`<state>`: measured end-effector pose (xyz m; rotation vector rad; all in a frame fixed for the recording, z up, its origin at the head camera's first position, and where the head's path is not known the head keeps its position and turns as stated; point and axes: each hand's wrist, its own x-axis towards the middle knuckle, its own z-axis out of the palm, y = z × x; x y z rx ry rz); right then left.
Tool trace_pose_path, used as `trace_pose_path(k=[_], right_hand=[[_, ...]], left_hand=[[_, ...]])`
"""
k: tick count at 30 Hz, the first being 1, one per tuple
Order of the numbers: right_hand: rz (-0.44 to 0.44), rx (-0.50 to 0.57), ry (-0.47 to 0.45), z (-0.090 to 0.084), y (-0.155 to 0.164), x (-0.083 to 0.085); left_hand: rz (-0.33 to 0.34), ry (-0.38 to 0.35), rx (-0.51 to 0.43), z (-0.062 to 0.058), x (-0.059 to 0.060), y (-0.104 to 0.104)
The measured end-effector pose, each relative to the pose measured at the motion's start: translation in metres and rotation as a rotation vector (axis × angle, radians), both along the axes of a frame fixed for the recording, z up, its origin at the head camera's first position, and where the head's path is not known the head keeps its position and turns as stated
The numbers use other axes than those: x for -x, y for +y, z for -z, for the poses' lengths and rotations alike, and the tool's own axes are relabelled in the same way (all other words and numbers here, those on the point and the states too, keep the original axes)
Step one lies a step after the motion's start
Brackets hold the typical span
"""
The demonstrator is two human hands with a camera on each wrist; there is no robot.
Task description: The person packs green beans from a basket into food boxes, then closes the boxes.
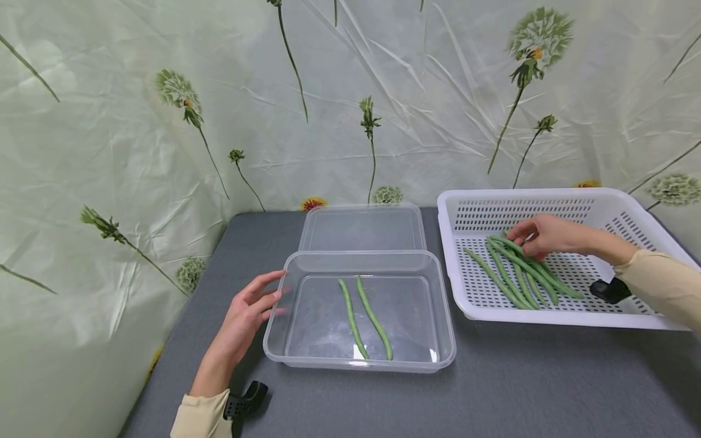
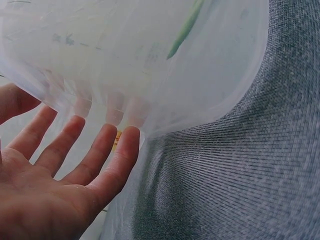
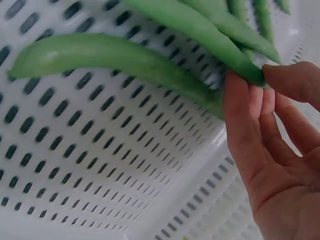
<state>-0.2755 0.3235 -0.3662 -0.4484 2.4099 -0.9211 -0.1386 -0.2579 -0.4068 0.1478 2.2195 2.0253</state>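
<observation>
Right hand [image 1: 547,236] pinches a green bean [image 3: 200,25] at its 11 o'clock end in the white basket [image 1: 641,210]; bean runs toward 5 o'clock. Left hand [image 1: 246,316] fingers relaxed, touching the clear container [image 1: 285,353].

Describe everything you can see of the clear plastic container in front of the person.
The clear plastic container is a shallow rectangular tub with rounded corners and a rolled rim, see-through and lidless. It sits flat on the grey table, left of the white basket, with its clear lid lying just behind it. Two green beans lie side by side inside. The left hand rests open against its left wall, fingers straight.
</observation>
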Motion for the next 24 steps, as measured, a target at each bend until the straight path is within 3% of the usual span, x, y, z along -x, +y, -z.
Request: trace_pose_path(k=[6, 14, 24], right_hand=[[0.017, 0.058, 0.009, -0.009, 0.0, -0.001], [0.041, 0.13, -0.077, -0.013, -0.003, -0.004], [0.019, 0.148, -0.028, -0.02, -0.006, -0.01]], left_hand=[[0.004, 0.005, -0.002, 0.0, 0.0, 0.0], [0.001, -0.003, -0.007, 0.0, 0.0, 0.0], [-0.002, -0.003, -0.006, -0.001, 0.0, 0.0]])
